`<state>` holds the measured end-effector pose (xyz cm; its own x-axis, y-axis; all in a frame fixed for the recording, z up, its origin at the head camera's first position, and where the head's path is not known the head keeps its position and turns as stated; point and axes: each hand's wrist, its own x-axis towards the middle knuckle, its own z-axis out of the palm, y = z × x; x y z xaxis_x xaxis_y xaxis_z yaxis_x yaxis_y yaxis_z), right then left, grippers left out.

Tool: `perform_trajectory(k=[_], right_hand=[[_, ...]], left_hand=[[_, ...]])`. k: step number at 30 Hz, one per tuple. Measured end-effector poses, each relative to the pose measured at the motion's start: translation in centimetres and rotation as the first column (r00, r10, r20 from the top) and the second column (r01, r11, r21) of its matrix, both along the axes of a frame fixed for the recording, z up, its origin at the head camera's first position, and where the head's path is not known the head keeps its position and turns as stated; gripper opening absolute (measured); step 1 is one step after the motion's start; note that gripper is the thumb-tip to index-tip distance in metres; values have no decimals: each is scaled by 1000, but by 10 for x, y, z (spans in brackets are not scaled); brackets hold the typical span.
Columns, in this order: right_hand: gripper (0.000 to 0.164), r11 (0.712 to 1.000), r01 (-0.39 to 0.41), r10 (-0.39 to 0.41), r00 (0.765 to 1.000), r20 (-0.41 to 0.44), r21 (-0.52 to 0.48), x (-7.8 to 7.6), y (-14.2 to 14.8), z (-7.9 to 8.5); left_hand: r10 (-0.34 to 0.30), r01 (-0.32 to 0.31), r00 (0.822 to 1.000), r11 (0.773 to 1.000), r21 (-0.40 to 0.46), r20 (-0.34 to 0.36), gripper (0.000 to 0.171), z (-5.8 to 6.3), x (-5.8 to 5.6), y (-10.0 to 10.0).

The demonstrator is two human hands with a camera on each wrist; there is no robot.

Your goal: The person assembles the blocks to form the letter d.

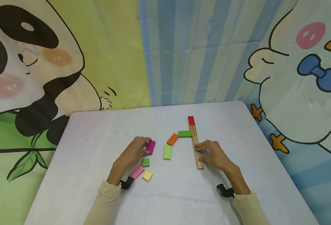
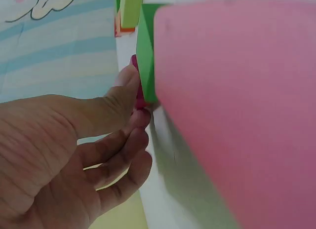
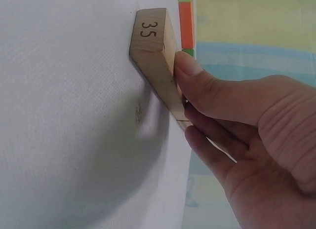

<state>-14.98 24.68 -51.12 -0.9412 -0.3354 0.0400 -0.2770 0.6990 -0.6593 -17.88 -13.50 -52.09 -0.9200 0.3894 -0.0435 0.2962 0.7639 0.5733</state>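
My left hand (image 1: pixel 134 151) pinches a magenta block (image 1: pixel 151 147) between thumb and fingers at the left of the group. In the left wrist view that block is mostly hidden behind a green block (image 2: pixel 146 51). My right hand (image 1: pixel 214 154) has its thumb and fingers on a plain wooden block (image 1: pixel 200 164), the nearest one in a straight row. In the right wrist view the thumb and fingertips lie at either side of its top, and the wooden block's end (image 3: pixel 148 30) is marked 35. Behind it stand more wooden blocks (image 1: pixel 193 129) and a red block (image 1: pixel 191 120).
A green block (image 1: pixel 184 134), an orange block (image 1: pixel 172 139) and a lime block (image 1: pixel 167 152) curve leftward from the row. Near my left wrist lie a small green block (image 1: pixel 145 162), a pink block (image 1: pixel 137 172) and a yellow block (image 1: pixel 147 175). The white table (image 1: pixel 182 206) meets a cartoon curtain.
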Motion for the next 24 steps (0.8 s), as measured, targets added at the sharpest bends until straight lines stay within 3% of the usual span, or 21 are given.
perform_trajectory(k=[3, 6, 11, 17, 24], right_hand=[[49, 1000, 1, -1, 1000, 1, -1, 0, -1, -1], [49, 1000, -1, 1, 1000, -6, -1, 0, -1, 0], [49, 1000, 2, -2, 1000, -20, 2, 0, -1, 1], [49, 1000, -5, 5, 1000, -20, 1, 1, -2, 0], [49, 1000, -1, 1, 1000, -12, 3, 1, -3, 3]], left_hand=[[17, -19, 999, 999, -37, -46, 52, 1, 2, 10], [10, -27, 991, 991, -129, -136, 49, 3, 4, 20], [-48, -37, 961, 954, -299, -271, 50, 3, 10, 35], [-100, -13, 947, 937, -349, -304, 51, 1, 29, 44], [-113, -33, 932, 920, -390, -344, 57, 3, 53, 36]])
